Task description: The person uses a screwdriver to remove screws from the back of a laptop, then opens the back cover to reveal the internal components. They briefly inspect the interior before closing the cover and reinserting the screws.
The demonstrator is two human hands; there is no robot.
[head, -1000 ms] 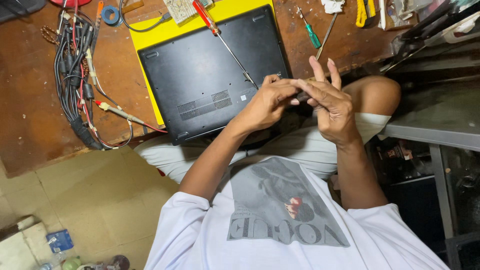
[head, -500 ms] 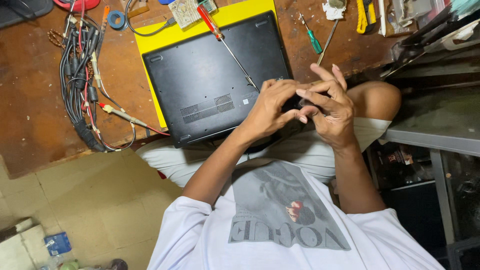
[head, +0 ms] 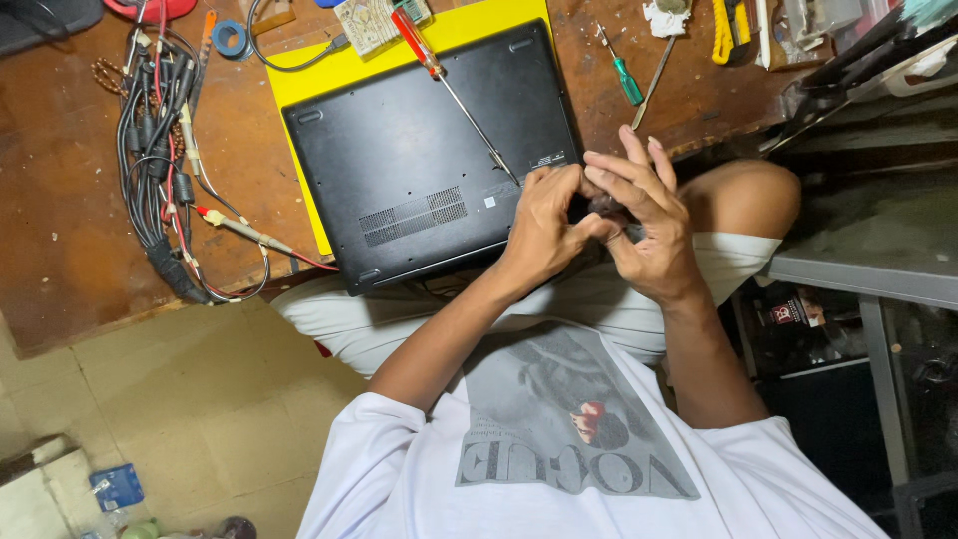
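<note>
Since a moment earlier the left hand (head: pixel 544 215) had closed tighter against the right hand (head: pixel 649 225); fingers together pinched a small dark part (head: pixel 602 205), at five o'clock of the laptop (head: pixel 429 160); the red-handled screwdriver (head: pixel 454 90) lay at eleven, nearer the left.

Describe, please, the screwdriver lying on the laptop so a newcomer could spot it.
On the wooden bench a black laptop rests underside up. Diagonally across it lies a long-shafted screwdriver; its red handle distinguishes it from the shorter green-handled one alongside.

White short-sleeved T-shirt (head: pixel 559 469) with grey print, pale shorts (head: pixel 399 319).
</note>
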